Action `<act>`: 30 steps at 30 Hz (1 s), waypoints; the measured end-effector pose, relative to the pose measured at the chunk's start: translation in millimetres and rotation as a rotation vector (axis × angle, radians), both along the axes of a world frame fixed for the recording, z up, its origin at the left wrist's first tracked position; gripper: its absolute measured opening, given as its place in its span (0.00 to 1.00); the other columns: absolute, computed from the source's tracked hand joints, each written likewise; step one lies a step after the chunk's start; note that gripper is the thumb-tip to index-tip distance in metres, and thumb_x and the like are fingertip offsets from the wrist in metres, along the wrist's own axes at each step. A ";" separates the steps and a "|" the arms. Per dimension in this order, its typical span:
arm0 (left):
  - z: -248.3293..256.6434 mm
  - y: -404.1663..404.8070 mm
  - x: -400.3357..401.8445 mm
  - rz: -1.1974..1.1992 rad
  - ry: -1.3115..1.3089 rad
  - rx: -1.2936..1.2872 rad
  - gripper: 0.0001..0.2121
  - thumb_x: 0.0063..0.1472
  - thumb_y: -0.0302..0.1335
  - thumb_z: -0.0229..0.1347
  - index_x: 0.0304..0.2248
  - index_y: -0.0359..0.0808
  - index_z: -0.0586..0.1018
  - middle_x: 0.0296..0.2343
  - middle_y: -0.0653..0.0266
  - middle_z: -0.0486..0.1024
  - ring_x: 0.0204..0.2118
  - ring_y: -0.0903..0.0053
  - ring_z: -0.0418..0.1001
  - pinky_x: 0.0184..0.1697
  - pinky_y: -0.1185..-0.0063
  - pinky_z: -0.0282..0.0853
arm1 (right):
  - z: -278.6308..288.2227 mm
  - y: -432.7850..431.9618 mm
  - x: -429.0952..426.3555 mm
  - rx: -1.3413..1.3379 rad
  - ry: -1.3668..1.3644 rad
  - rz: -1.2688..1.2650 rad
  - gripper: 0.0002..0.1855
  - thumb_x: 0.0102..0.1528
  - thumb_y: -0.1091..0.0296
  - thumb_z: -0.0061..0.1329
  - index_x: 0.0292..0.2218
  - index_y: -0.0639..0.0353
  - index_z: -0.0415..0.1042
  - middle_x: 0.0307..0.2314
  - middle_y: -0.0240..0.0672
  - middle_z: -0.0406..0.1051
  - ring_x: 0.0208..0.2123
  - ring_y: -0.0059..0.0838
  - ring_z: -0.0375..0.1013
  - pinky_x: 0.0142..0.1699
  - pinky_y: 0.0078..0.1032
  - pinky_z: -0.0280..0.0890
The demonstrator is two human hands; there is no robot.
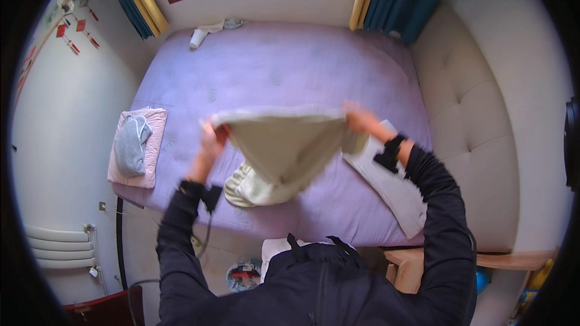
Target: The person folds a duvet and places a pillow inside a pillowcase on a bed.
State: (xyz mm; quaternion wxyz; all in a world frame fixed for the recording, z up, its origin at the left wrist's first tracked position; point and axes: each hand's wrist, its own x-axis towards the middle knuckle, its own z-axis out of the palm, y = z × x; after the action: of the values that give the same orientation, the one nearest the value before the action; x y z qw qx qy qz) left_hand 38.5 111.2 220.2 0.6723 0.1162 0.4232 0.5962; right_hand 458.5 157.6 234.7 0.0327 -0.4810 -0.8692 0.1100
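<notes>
A beige-green cloth [290, 140] hangs stretched between my two hands above the bed, blurred by motion. Its upper edge runs nearly straight, and the lower part droops to a rough point. At its left corner my left hand [211, 141] grips it, with a red patch visible by the fingers. My right hand [360, 120] grips the right corner. Beneath the hanging cloth lies a crumpled, pale green and white fabric [256, 188]; whether the two are joined I cannot tell. A flat white cloth [389, 192] lies on the bed under my right forearm.
The bed has a lilac sheet [290, 72]. A folded pink quilt [152, 158] with a grey cloth [131, 147] on it lies at the left. By the window stand a white cup-like object [197, 39] and small cloths [215, 26]. A padded headboard [466, 127] bounds the right.
</notes>
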 end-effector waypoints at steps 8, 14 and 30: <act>225.4 -6.6 -2.6 0.208 0.170 0.986 0.14 0.53 0.34 0.41 0.37 0.36 0.63 0.33 0.65 0.66 0.34 0.80 0.64 0.35 0.80 0.59 | 265.9 -11.1 -4.0 0.834 0.638 -0.077 0.13 0.36 0.78 0.44 0.28 0.59 0.61 0.28 0.39 0.64 0.30 0.39 0.65 0.32 0.26 0.61; 110.2 -29.6 13.6 0.211 0.313 0.691 0.13 0.55 0.35 0.41 0.35 0.35 0.66 0.28 0.66 0.68 0.29 0.81 0.67 0.31 0.82 0.63 | 131.2 -56.7 3.0 0.626 0.593 -0.200 0.15 0.37 0.81 0.42 0.30 0.54 0.60 0.26 0.40 0.64 0.28 0.45 0.64 0.29 0.33 0.59; -282.5 -209.5 61.3 -0.294 0.135 -0.766 0.10 0.53 0.33 0.41 0.35 0.40 0.67 0.26 0.66 0.68 0.26 0.80 0.67 0.26 0.82 0.65 | -318.5 -243.1 71.5 -0.526 0.454 -0.718 0.11 0.43 0.66 0.38 0.27 0.61 0.70 0.24 0.43 0.69 0.29 0.39 0.67 0.34 0.28 0.61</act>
State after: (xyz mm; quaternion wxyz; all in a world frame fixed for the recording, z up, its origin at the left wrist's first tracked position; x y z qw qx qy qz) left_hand 99.8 -98.3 -62.4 0.7155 -0.0443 0.6364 0.2845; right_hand 530.0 -85.5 -83.7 0.1345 -0.7058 -0.5623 0.4093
